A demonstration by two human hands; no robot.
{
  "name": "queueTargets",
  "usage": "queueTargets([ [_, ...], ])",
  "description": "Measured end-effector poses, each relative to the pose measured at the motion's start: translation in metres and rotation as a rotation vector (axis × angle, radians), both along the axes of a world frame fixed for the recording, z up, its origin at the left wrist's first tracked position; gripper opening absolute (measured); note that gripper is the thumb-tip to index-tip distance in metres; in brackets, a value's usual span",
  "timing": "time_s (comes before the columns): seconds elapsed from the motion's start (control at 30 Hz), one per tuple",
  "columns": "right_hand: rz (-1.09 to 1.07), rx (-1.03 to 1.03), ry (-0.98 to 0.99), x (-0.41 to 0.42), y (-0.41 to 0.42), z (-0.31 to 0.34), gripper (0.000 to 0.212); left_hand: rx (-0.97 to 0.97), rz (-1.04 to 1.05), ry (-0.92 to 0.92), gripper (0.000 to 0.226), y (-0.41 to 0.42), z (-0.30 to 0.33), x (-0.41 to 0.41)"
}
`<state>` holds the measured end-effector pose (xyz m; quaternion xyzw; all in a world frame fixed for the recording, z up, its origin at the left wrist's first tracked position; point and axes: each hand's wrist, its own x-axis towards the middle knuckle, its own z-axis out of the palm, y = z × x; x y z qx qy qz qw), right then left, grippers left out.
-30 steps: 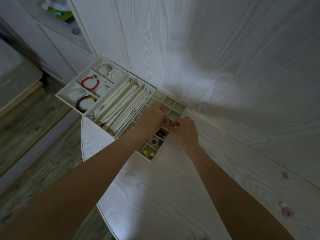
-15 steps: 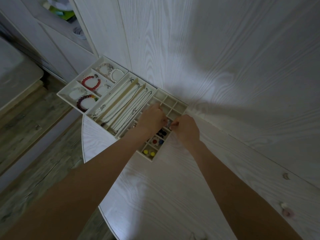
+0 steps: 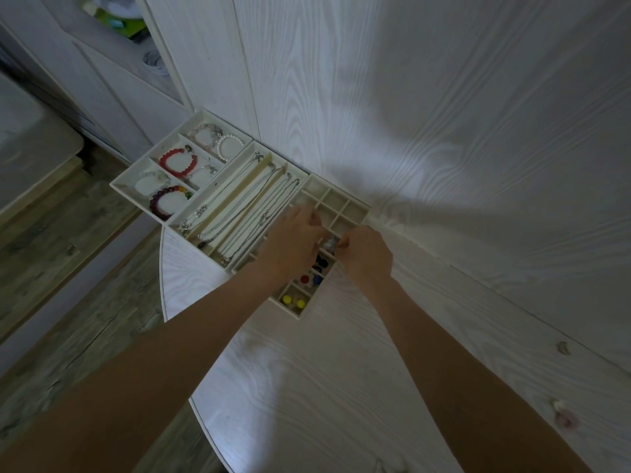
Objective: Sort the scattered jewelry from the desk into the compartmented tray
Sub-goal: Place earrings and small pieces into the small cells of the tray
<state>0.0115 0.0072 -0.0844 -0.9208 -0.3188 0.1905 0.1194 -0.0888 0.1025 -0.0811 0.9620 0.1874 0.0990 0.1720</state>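
A white compartmented tray [image 3: 356, 208] stands at the desk's far left corner against the wall. Its left section holds bead bracelets [image 3: 177, 162], its middle section several necklaces [image 3: 246, 206], and its right grid small earrings [image 3: 293, 301]. My left hand [image 3: 293, 240] and my right hand [image 3: 365, 254] meet over the grid's middle cells. Fingers of both hands are curled and pinch a small silvery piece of jewelry [image 3: 329, 244] between them, just above dark earrings [image 3: 321, 262].
Loose small jewelry pieces lie on the white desk [image 3: 341, 387] at the far right, a pinkish piece [image 3: 565, 418] and a small pale one [image 3: 563, 348]. The white wood-grain wall rises right behind the tray. The desk's curved left edge drops to a wooden floor.
Both hands stay over the same grid cells with only small finger movements. The camera view has shifted slightly.
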Motion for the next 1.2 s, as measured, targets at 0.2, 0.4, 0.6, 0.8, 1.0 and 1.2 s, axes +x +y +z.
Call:
queueTargets([
  [0.2,0.044,0.002,-0.018,-0.002,-0.003,0.003,0.022,0.171,-0.084,0.193,0.04,-0.005,0.0,-0.01],
  [0.4,0.045,-0.012,-0.002,-0.004,-0.005,0.004,0.026,0.192,-0.052,0.252,0.041,-0.009,0.006,-0.01],
  [0.6,0.054,-0.025,0.0,-0.003,-0.009,0.006,0.03,0.222,-0.086,0.278,0.048,-0.011,0.005,-0.012],
  [0.8,0.045,0.001,0.007,-0.005,-0.011,0.006,0.031,0.141,-0.07,0.317,0.049,-0.011,0.009,-0.011],
  [1.0,0.065,-0.04,0.01,-0.004,-0.004,0.016,0.031,0.034,0.102,0.227,0.036,0.012,0.021,-0.015],
  [1.2,0.108,0.084,0.033,-0.008,0.04,0.036,0.028,0.015,0.289,0.28,0.034,0.061,0.028,-0.029],
])
